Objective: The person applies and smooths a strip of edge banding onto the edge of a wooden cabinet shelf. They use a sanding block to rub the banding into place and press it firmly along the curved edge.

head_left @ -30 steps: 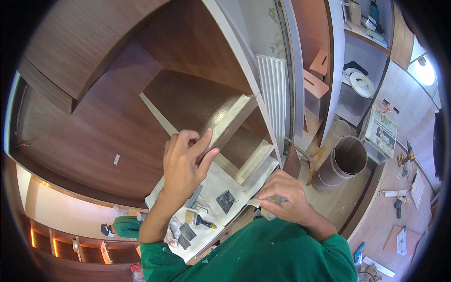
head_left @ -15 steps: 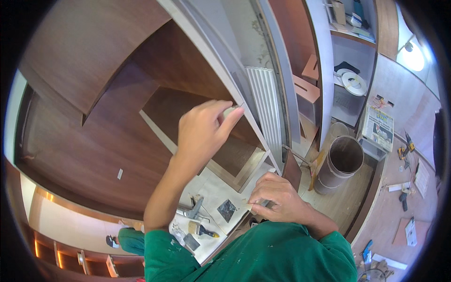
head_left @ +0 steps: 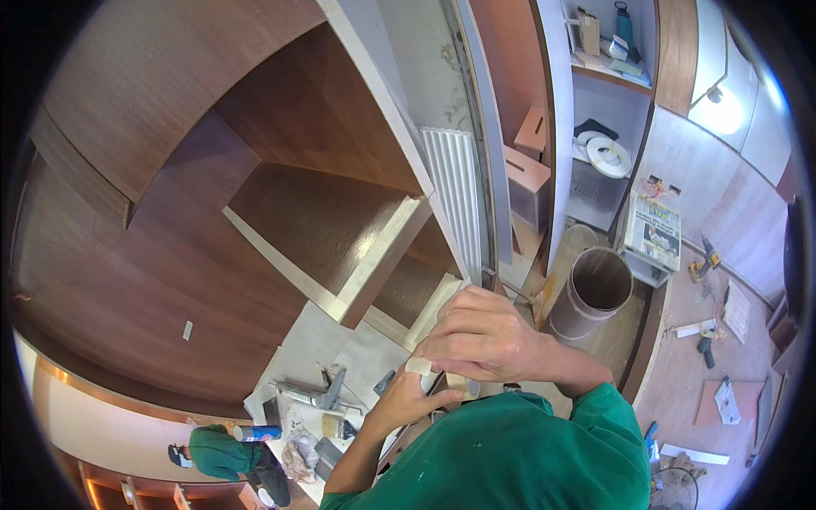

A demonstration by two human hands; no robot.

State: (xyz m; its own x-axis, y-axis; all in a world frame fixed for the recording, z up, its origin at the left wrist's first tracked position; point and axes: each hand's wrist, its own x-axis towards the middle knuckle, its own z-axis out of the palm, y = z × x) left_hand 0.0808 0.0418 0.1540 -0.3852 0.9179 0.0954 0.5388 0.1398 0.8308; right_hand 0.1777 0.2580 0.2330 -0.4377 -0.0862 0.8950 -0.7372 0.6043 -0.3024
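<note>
In front of my green shirt, my right hand (head_left: 486,336) is closed, its fingers curled over a small cream strip (head_left: 418,365) that looks like tape. My left hand (head_left: 402,401) is just below and to the left, its fingertips at the strip. Its thumb points right, apart from the fingers; the other fingers are partly hidden behind my right hand. A pale tan piece (head_left: 463,385) shows under my right palm, its kind unclear. Beyond my hands, the brown cabinet shelf (head_left: 319,225) has pale front edging (head_left: 378,255).
Left of my hands, a white work surface (head_left: 297,365) carries a caulking gun (head_left: 314,393), a paintbrush (head_left: 336,425) and crumpled plastic (head_left: 297,455). A bin (head_left: 591,293) stands to the right. A cordless drill (head_left: 704,262) lies farther right. Another person (head_left: 223,450) works at lower left.
My left hand has come down from the cabinet's edge to my right hand. My right hand has moved slightly up. The view has shifted, showing more of the shelf and of the other person.
</note>
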